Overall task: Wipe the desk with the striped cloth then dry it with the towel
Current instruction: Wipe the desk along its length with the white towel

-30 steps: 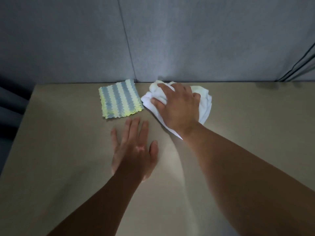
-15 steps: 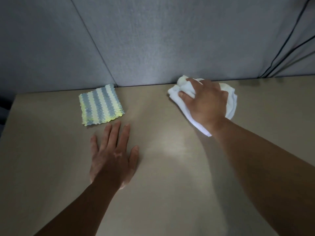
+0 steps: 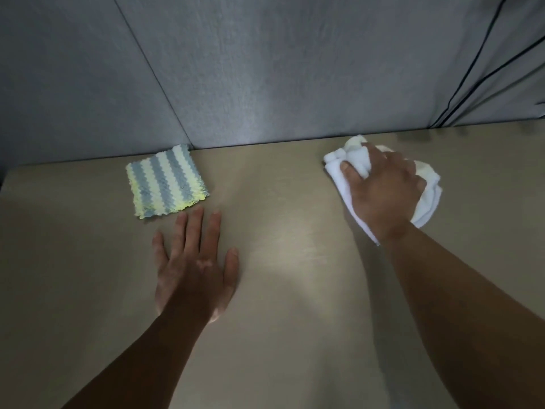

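Observation:
A bunched white towel (image 3: 427, 199) lies on the beige desk (image 3: 295, 290) at the back right, and my right hand (image 3: 383, 190) grips it, fingers curled into its folds. The striped cloth (image 3: 166, 181), grey and pale yellow, lies flat at the back left of the desk against the wall. My left hand (image 3: 196, 270) rests palm down on the desk just in front of the striped cloth, fingers straight and spread, not touching it.
A grey panelled wall (image 3: 265, 69) rises straight from the desk's back edge. Dark cables (image 3: 472, 78) hang down the wall at the far right. The desk's left edge shows at the far left.
My right hand has slid the white towel to the right along the back of the desk, away from the striped cloth. The left hand stays flat in place.

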`<move>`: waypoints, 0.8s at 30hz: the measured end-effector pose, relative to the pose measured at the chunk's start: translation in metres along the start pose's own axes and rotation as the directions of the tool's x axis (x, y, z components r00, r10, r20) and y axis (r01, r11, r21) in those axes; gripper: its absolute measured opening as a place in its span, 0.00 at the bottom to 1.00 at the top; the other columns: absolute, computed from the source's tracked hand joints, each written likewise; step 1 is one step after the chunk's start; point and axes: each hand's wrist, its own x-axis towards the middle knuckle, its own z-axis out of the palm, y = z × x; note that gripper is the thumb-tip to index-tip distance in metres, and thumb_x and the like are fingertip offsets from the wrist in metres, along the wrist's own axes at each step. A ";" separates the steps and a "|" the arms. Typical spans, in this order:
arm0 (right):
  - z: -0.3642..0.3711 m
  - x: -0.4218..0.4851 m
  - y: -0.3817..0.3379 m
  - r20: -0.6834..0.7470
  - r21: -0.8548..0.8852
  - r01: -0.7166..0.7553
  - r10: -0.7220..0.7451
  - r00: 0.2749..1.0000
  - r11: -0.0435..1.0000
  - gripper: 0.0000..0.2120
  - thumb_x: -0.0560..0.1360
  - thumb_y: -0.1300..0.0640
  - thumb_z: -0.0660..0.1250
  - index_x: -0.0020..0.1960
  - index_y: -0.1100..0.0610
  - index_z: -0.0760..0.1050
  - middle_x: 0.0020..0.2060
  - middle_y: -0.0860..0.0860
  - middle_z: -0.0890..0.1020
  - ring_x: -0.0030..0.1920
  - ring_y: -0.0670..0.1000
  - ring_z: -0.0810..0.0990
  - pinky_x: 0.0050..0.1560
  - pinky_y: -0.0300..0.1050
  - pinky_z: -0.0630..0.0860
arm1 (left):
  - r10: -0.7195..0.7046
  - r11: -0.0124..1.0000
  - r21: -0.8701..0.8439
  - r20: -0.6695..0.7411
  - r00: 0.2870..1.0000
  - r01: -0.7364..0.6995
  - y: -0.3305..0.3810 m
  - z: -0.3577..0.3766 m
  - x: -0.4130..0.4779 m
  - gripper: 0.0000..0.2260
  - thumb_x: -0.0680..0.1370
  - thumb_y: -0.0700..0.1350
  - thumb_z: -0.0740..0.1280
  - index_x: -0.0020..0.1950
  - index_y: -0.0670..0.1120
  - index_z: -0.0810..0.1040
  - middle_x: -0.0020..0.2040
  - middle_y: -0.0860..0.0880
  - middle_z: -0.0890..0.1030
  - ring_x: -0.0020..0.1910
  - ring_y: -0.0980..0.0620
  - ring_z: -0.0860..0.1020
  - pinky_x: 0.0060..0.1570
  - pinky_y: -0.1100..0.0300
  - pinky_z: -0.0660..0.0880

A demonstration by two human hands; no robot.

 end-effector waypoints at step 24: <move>-0.011 -0.094 -0.046 -0.021 0.103 0.204 -0.203 0.979 0.973 0.23 0.79 0.33 0.64 0.67 0.44 0.79 0.57 0.54 0.83 0.55 0.60 0.81 0.54 0.59 0.75 | 0.040 0.997 -0.069 -0.082 0.996 -0.046 0.002 -0.004 -0.001 0.31 0.79 0.58 0.52 0.80 0.45 0.64 0.80 0.39 0.64 0.80 0.37 0.60 0.74 0.30 0.57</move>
